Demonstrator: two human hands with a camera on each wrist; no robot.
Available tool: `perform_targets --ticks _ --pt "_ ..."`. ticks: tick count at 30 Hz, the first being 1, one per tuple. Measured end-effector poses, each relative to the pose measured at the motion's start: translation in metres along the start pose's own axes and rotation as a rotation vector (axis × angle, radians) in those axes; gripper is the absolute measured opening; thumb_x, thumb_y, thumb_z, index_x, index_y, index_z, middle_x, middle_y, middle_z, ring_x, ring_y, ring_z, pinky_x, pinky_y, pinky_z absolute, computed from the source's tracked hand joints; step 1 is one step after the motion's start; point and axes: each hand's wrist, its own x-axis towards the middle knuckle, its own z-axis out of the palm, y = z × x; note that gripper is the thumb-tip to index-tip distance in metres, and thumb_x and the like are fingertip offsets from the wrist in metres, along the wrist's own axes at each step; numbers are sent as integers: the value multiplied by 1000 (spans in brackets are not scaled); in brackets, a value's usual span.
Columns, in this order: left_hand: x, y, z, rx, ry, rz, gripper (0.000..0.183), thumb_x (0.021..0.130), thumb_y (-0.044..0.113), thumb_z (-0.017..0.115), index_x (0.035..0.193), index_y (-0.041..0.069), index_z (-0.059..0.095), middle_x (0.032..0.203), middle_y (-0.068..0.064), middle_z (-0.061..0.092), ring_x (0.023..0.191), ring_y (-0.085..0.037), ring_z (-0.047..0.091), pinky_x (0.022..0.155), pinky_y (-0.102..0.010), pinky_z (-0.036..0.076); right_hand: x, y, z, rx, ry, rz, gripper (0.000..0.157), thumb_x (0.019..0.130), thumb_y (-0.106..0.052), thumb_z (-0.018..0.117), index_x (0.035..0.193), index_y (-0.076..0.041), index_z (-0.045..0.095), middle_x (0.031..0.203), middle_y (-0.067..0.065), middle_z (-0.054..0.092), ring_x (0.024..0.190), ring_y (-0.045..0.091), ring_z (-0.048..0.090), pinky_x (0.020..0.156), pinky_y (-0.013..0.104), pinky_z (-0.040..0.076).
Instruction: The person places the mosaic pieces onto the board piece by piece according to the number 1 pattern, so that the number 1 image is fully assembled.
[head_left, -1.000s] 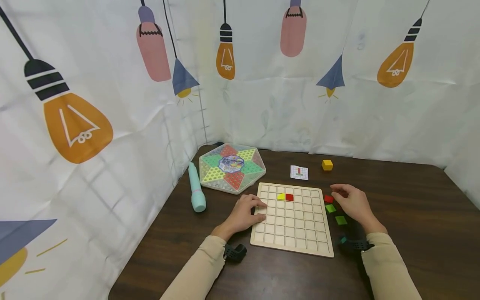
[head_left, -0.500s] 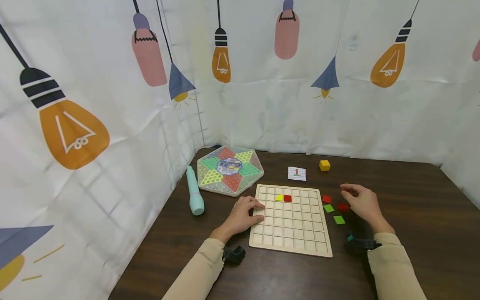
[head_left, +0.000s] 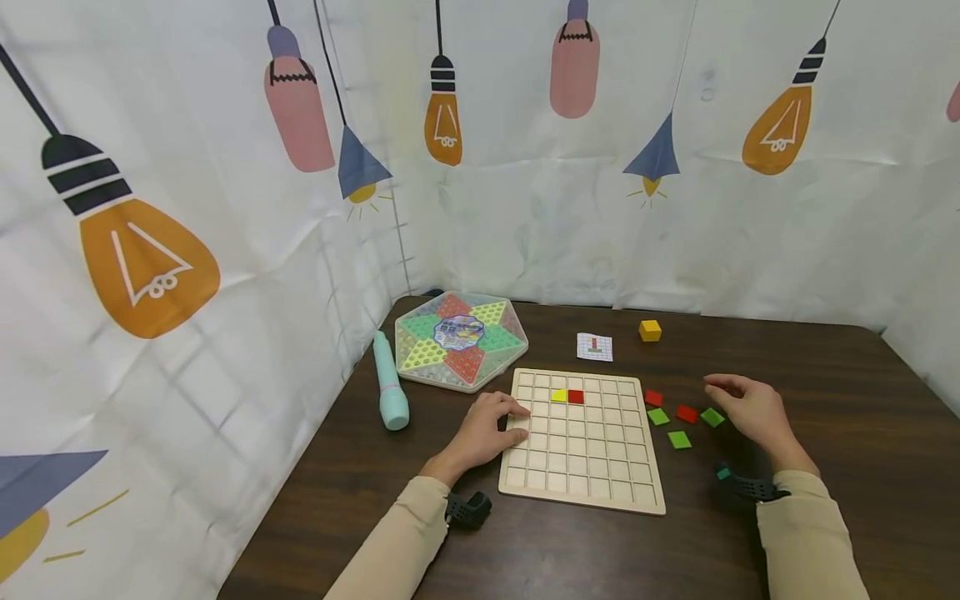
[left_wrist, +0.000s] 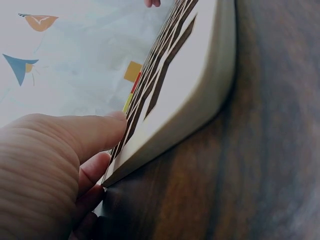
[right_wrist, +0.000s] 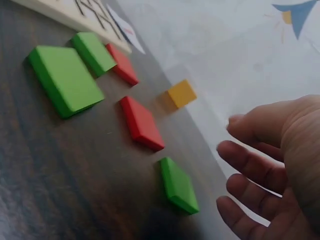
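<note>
A pale wooden grid board (head_left: 585, 465) lies on the table. One yellow piece (head_left: 558, 396) and one red tile (head_left: 575, 397) sit side by side in its cells. At the board's left edge, my left hand (head_left: 480, 433) rests its thumb (left_wrist: 100, 132) and fingertips. My right hand (head_left: 757, 412) hovers with bent, parted fingers and nothing between them, just right of a green tile (head_left: 712, 417). Between that hand and the board lie a red tile (right_wrist: 142, 125), another red tile (head_left: 653, 398) and two more green tiles, one of them a green tile (right_wrist: 67, 77) nearest the wrist camera.
Beyond the board are a small printed pattern card (head_left: 595, 347) and a yellow cube (head_left: 649, 331). A hexagonal Chinese checkers box (head_left: 420, 379) and a mint-coloured bottle-shaped object (head_left: 391, 387) stand back left. A patterned white curtain (head_left: 525, 233) borders the table.
My right hand has moved right across the table, letting go of a red tile and then a green tile, which now lie apart. My left hand has stayed on the board.
</note>
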Motion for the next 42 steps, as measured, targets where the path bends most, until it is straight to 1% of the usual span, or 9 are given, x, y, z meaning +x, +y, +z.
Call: perform_targets --ticks 4,6,15,18,23,31,37,42 --pt "0 -1 0 5 -1 4 28 90 26 73 116 19 71 117 0 60 119 -25 47 102 -50 38 1 0 7 -36 -52 -33 45 101 -35 53 125 2 63 118 29 62 102 44 58 76 53 51" --pt "0 0 0 1 -4 0 28 90 26 72 117 19 71 117 0 60 119 -24 47 102 -49 37 2 -1 10 -49 -74 -46 45 101 -35 54 124 3 63 116 28 63 102 44 59 79 56 50" --pt "-1 3 -2 -11 -8 3 28 90 25 72 117 17 71 116 -1 60 119 -24 47 102 -49 37 7 -16 30 -82 -110 -92 41 97 -34 62 120 0 67 115 24 64 96 36 61 76 50 51" --pt "-2 3 -2 -6 -6 2 28 90 24 72 117 18 71 116 0 60 118 -24 47 102 -49 37 9 -20 37 -87 -109 -111 42 95 -35 65 118 -1 68 116 22 63 97 35 60 78 51 50" --pt "-2 4 -2 -4 -3 -1 28 90 24 72 117 18 71 116 0 60 118 -23 47 102 -48 37 11 -27 46 -82 -115 -112 44 92 -38 68 117 -1 69 117 21 61 101 35 57 82 54 48" --pt "-2 3 -2 -6 -2 -7 28 90 24 73 117 18 71 117 -1 60 118 -23 47 102 -48 37 10 -30 51 -101 -75 -122 33 91 -25 70 113 0 69 111 21 61 95 35 57 79 53 48" --pt "-2 3 -3 -15 -5 -12 28 90 24 72 117 17 71 116 -1 60 118 -24 47 101 -48 38 12 -30 53 -107 -63 -114 30 92 -22 68 111 1 70 109 22 62 94 35 58 78 52 48" --pt "-1 3 -3 -11 -5 -12 27 90 24 72 117 18 71 116 0 60 118 -23 47 101 -47 39 11 -29 49 -125 -65 -109 29 93 -19 67 112 2 69 110 25 62 94 37 58 76 52 49"
